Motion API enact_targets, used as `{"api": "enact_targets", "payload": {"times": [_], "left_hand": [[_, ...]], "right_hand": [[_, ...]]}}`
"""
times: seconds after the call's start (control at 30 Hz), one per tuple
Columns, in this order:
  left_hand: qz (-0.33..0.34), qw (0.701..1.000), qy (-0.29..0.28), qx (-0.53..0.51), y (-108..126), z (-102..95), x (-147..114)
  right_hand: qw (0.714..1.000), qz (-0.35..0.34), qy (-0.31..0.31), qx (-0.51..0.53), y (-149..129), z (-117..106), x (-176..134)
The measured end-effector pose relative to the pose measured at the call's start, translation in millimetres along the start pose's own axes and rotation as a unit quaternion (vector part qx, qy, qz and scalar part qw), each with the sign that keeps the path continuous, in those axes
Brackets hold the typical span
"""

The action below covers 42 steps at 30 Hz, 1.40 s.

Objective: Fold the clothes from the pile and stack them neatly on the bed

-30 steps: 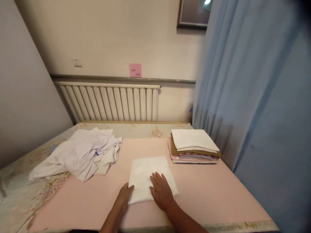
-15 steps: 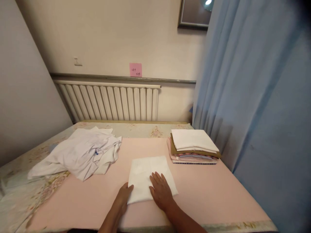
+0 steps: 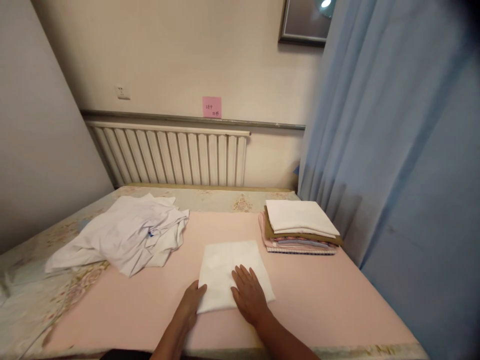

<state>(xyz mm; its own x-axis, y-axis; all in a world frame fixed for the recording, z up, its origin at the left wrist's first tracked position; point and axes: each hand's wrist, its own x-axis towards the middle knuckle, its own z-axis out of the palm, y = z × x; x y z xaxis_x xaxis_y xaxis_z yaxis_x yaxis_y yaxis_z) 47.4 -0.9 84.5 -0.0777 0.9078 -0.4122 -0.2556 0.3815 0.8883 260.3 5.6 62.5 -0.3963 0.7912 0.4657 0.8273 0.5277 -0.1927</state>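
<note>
A folded white cloth (image 3: pixel 221 262) lies as a flat, roughly square piece on the pink sheet (image 3: pixel 315 295), in front of me. My left hand (image 3: pixel 193 298) is closed on its near left edge, thumb on top and the other fingers mostly hidden. Flat on the cloth's right half rests my right hand (image 3: pixel 249 292), open, fingers stretched forward. Back right stands a stack of folded fabrics (image 3: pixel 300 240), topped by a folded white piece (image 3: pixel 300 217). A loose heap of white garments (image 3: pixel 127 232) with a small blue mark lies crumpled to the left.
The pink sheet covers part of a floral bedspread (image 3: pixel 243 202). Behind the bed are a radiator (image 3: pixel 180 157) and a wall with a pink note (image 3: pixel 212 107). A blue curtain (image 3: pixel 375 125) hangs close along the right side.
The view has shifted very slightly. Both hands and the folded cloth stay practically where they were.
</note>
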Motion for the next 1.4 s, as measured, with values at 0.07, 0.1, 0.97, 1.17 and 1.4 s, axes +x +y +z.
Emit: {"api": "enact_targets", "payload": {"times": [0.07, 0.1, 0.97, 1.17, 1.4], "left_hand": [[0.002, 1.000, -0.002, 0.001, 0.0, -0.2, -0.5], [0.002, 1.000, -0.002, 0.001, 0.0, -0.3, -0.9], [-0.014, 0.999, -0.033, -0.035, 1.5, -1.1, -2.8], [-0.013, 0.999, -0.042, -0.027, -2.9, -5.0, 3.1], [0.015, 1.000, -0.019, 0.013, -9.9, -7.8, 8.5]], "right_hand": [[1.000, 0.001, 0.001, 0.002, -0.3, -0.5, 0.1], [1.000, 0.000, 0.002, 0.002, -0.5, -0.7, 0.2], [1.000, -0.003, 0.021, 0.009, 4.0, 9.4, -1.0], [0.992, 0.088, 0.082, 0.044, 37.0, -8.6, -9.4], [0.927, 0.355, -0.027, 0.117, 82.2, -47.3, -27.6]]}}
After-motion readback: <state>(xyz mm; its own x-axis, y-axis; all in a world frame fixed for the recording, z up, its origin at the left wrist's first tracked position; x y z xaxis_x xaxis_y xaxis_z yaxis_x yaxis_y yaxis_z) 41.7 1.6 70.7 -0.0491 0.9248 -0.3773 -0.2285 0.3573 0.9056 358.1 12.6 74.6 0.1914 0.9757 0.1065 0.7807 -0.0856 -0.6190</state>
